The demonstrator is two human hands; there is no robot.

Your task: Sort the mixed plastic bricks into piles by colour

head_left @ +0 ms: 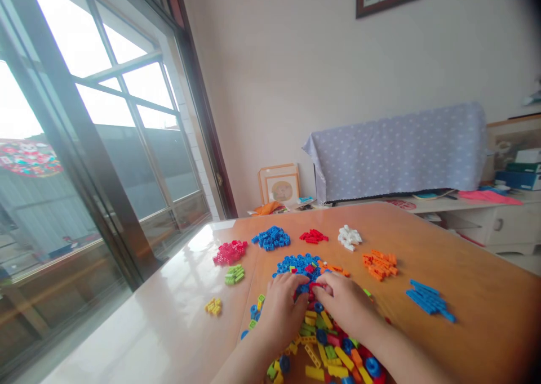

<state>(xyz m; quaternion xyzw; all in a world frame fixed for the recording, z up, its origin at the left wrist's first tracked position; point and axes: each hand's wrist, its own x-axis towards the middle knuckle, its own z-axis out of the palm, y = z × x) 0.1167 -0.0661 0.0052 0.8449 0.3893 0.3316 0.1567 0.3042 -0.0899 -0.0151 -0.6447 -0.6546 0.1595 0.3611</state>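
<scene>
My left hand (pixel 282 311) and my right hand (pixel 346 302) rest palm down on a mixed pile of coloured plastic building pieces (pixel 325 344) near the front of the wooden table (pixel 465 271). Their fingertips meet over a small red piece (pixel 315 286) at the pile's far end, fingers curled in a pinch. Just beyond the fingers lies a heap of blue round pieces (pixel 296 263). What lies under the palms is hidden.
Sorted heaps sit farther back: pink (pixel 229 252), blue (pixel 271 237), red (pixel 313 236), white (pixel 349 237), orange (pixel 379 263), green (pixel 234 274), yellow (pixel 213 306), and long blue bars (pixel 429 299) at right. A window is on the left, a cloth-covered unit behind.
</scene>
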